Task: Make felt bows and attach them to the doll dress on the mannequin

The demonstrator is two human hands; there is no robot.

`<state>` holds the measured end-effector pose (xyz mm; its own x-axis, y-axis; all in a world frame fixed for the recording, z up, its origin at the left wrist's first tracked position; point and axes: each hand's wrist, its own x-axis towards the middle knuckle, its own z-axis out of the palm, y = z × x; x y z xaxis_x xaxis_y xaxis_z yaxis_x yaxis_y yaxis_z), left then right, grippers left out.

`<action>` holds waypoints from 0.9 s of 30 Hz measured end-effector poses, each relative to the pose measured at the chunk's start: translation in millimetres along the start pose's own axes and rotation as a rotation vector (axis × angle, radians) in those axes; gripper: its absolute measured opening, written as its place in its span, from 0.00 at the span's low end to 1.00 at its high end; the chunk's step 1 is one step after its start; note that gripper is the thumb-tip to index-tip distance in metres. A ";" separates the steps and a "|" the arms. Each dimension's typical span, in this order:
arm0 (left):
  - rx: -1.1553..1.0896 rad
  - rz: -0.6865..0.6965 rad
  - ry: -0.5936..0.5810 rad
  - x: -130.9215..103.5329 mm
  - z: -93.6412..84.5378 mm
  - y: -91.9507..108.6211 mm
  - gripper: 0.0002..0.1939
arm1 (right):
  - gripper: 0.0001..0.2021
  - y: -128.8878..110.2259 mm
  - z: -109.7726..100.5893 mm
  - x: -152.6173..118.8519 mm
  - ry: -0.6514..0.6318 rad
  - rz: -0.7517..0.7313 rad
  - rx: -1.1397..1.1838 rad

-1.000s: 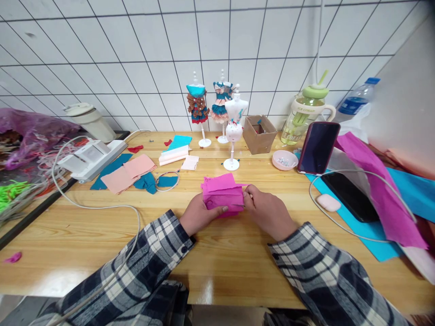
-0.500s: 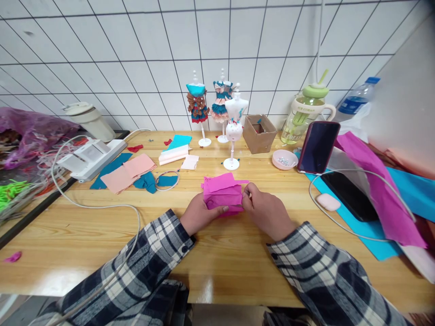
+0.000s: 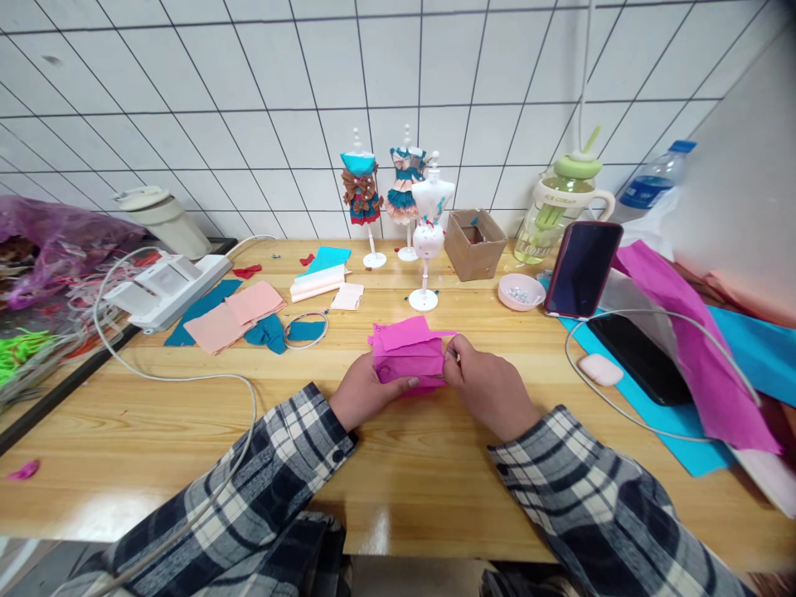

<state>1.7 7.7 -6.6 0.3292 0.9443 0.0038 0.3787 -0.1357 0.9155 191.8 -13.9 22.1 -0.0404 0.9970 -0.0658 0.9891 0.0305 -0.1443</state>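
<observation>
Several layers of folded magenta crepe paper [image 3: 407,348] lie between my hands in the middle of the table. My left hand [image 3: 366,391] grips the stack from its lower left, thumb pressed flat across the front edge. At the right edge, my right hand [image 3: 488,385] is closed, with thumb and forefinger pinching the paper. A thin, dark line shows by those fingertips; what it is I cannot make out. Behind the paper stands a bare white dress form [image 3: 429,236], with a form in a brown and blue dress [image 3: 361,195] and another in a ruffled dress [image 3: 404,195].
A cardboard box [image 3: 476,249] and a pink bowl of beads [image 3: 521,293] stand behind my right hand. Further right are a propped phone [image 3: 584,269] and blue crepe paper [image 3: 702,452]. Peach paper pieces [image 3: 236,315] and a power strip [image 3: 171,290] lie left; a white cable [image 3: 186,380] crosses my left sleeve.
Almost nothing differs. The narrow strip at the paper's upper right edge sits very slightly differently; both hands keep their places.
</observation>
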 end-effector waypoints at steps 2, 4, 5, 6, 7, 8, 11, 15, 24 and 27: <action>0.004 -0.007 0.003 0.0 0.2 -0.9 0.28 | 0.11 0.1 -0.4 0.0 -0.002 0.002 -0.004; 0.019 -0.013 -0.001 0.0 0.2 -1.1 0.28 | 0.12 0.4 0.0 0.0 0.001 0.003 -0.001; 0.027 -0.015 -0.004 0.0 0.1 -1.0 0.27 | 0.11 0.6 0.6 0.0 0.004 0.002 0.001; 0.031 -0.015 -0.007 0.0 0.0 -0.8 0.27 | 0.11 0.7 1.5 0.0 0.009 0.000 0.004; 0.034 -0.014 -0.008 0.1 -0.1 -0.5 0.27 | 0.11 0.6 2.5 0.0 0.015 -0.005 0.007; 0.037 -0.012 -0.007 0.1 0.0 -0.2 0.27 | 0.10 0.4 3.5 -0.1 0.021 -0.010 0.010; 0.039 -0.002 -0.007 0.0 0.4 0.5 0.26 | 0.10 -1.4 6.3 -0.6 0.033 -0.024 0.016; 0.051 0.009 -0.014 -0.4 1.3 0.1 0.26 | 0.11 -3.7 7.3 -1.1 0.034 -0.023 0.014; 0.051 0.020 -0.013 0.1 1.1 0.0 0.26 | 0.10 -3.3 5.8 -0.9 0.027 -0.008 0.025; 0.046 0.009 -0.012 0.3 0.9 1.2 0.26 | 0.11 -3.3 5.3 -1.5 0.023 -0.015 0.011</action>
<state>3.0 7.6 -5.9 0.3429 0.9393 0.0068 0.4151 -0.1580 0.8960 187.9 -15.9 17.4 -0.0519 0.9978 -0.0406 0.9867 0.0450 -0.1560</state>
